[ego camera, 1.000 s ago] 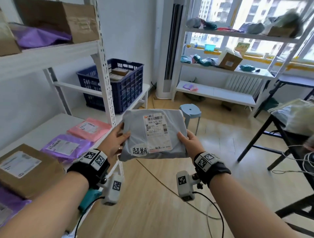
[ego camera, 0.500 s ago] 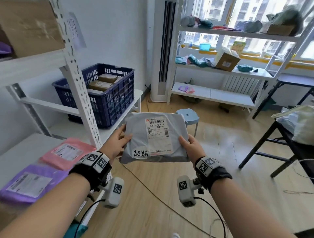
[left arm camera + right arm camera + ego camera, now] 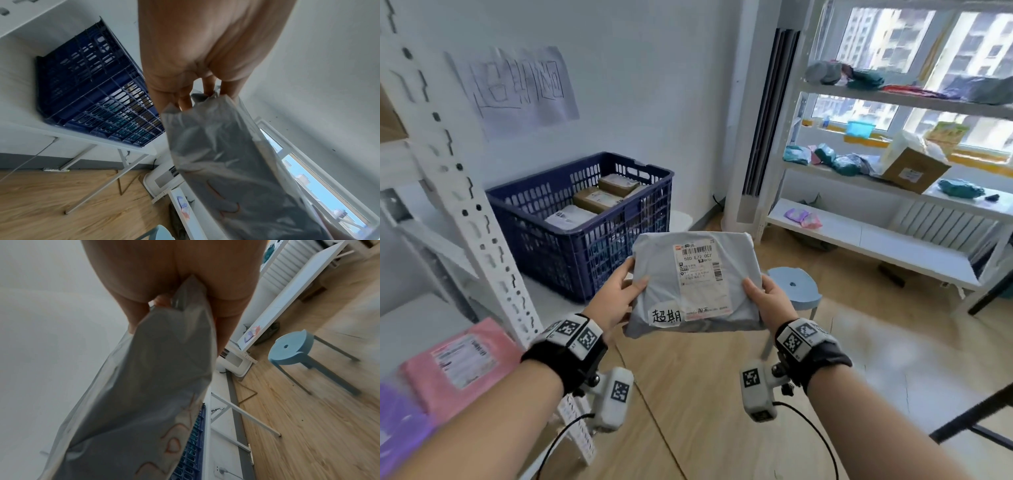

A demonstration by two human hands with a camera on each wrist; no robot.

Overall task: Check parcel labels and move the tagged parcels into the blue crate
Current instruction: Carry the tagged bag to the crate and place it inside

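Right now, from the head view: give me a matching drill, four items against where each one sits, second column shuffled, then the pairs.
Items:
1. grey parcel
2. pink parcel
3. blue stool
4. brown box

Places:
A. inside the blue crate
B. on the floor
C. held between the left hand and right hand
D. lying on the near white shelf

Pairs: 1-C, 2-D, 3-B, 4-A
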